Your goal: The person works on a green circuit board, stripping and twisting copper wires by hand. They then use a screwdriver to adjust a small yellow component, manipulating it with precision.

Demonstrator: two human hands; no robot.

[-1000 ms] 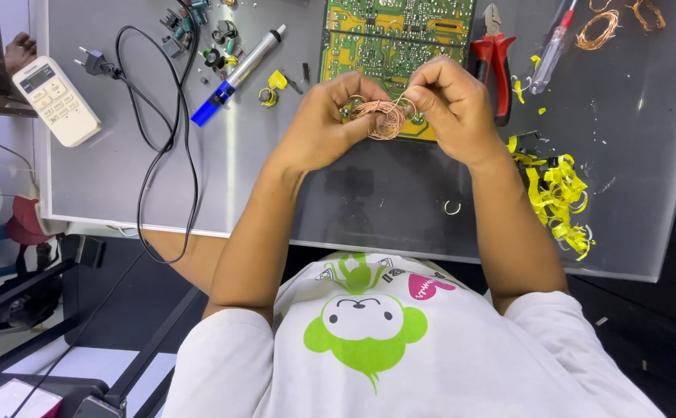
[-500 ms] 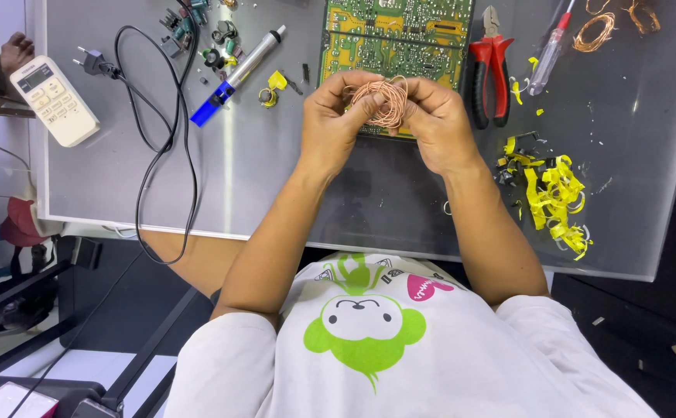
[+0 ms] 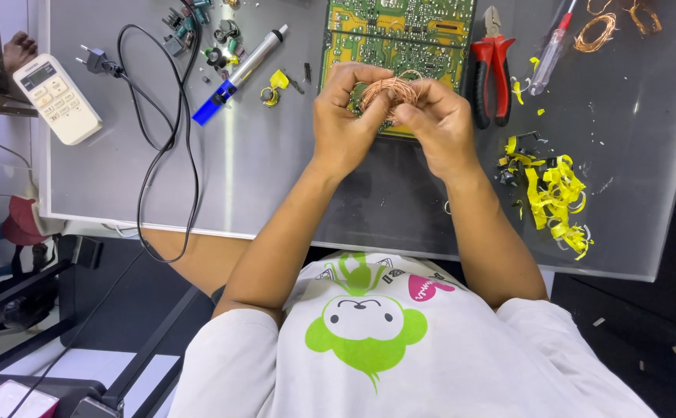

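My left hand and my right hand meet over the glass table, both pinching a small coil of copper wire between thumbs and fingertips. The coil hovers just above the near edge of a green circuit board. Most of the coil is hidden by my fingers.
Red-handled pliers lie right of the board, with a screwdriver and more copper coils beyond. Yellow tape scraps litter the right. A blue-handled desoldering pump, black cord, small components and a white remote sit left.
Both hands have moved slightly away from me toward the board, and the fingers have closed tighter round the copper coil, which now looks bunched.
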